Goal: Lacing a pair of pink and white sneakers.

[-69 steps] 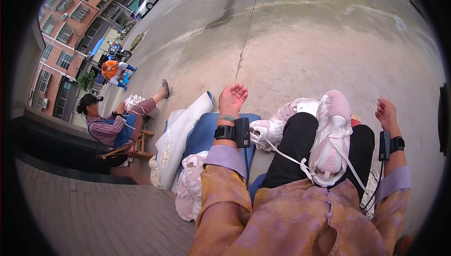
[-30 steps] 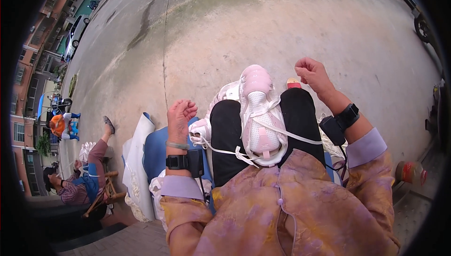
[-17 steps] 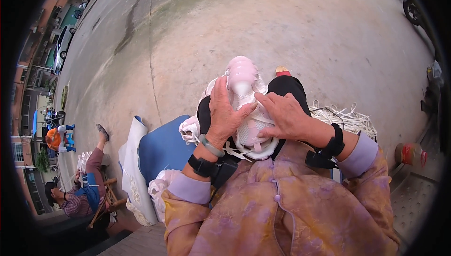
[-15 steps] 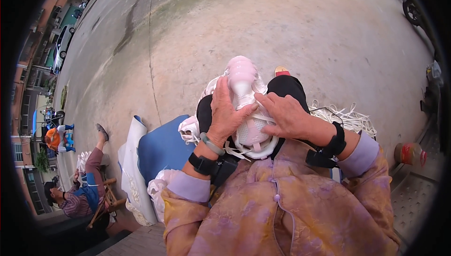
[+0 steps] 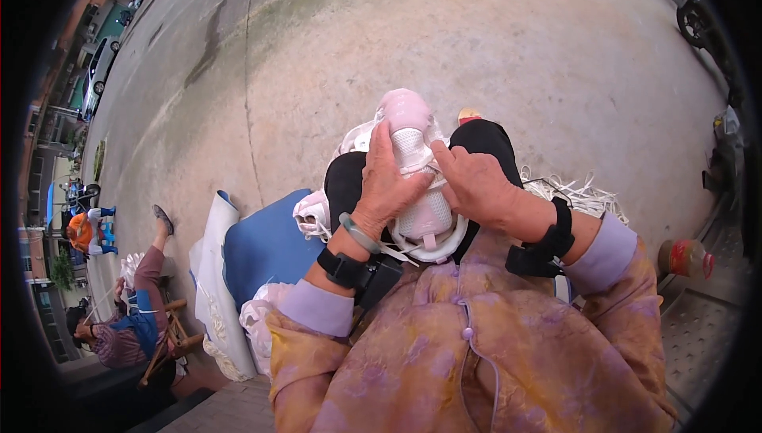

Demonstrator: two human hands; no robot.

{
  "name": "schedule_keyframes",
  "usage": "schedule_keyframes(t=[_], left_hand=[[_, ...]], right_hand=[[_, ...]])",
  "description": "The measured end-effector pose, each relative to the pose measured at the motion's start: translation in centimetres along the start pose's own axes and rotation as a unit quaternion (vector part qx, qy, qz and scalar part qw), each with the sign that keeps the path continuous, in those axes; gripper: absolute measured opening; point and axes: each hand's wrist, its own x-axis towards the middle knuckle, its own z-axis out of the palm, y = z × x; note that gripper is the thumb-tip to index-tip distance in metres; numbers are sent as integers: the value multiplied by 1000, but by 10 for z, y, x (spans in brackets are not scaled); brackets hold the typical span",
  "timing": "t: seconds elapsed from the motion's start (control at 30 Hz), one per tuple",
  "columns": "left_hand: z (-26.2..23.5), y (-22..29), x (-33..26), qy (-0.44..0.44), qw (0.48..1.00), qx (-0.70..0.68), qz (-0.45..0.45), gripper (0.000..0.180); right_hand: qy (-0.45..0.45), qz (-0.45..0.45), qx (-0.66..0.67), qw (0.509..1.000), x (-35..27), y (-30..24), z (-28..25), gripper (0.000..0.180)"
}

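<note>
My left hand lies flat along the left side of a pink and white sneaker resting on my lap, fingers extended and pressed against its upper, not curled shut. My right hand rests on the shoe's right side, fingers loosely bent over the mesh and laces; whether it pinches a lace I cannot tell. The sneaker sits between both hands, toe pointing away from me, white laces trailing below my left wrist. A green bangle and black strap ring that wrist; a black band rings the right. Left of my left hand lie a blue cushion and a white sack. Right of my right hand sits a bundle of white laces; further right, a plastic bottle. Well to the left, a seated person works on the concrete ground.
</note>
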Motion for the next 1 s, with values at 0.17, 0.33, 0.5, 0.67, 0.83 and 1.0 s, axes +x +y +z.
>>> schedule_keyframes(t=[0.17,0.33,0.5,0.67,0.83,1.0], left_hand=[[7,-1,0,29,997,75,9,93],[6,-2,-1,47,993,93,62,90],[5,-4,3,50,985,137,92,89],[0,5,2,29,983,159,86,88],[-3,8,1,-7,981,171,90,90],[-3,37,-10,107,897,359,233,67]], right_hand=[[-2,0,12,1000,-3,5,4,44],[-4,-1,19,1000,-3,4,3,32],[-14,10,34,999,-1,10,2,27],[-10,21,69,997,-2,14,3,25],[-24,29,68,997,-4,18,5,23],[-6,31,116,993,3,23,2,16]])
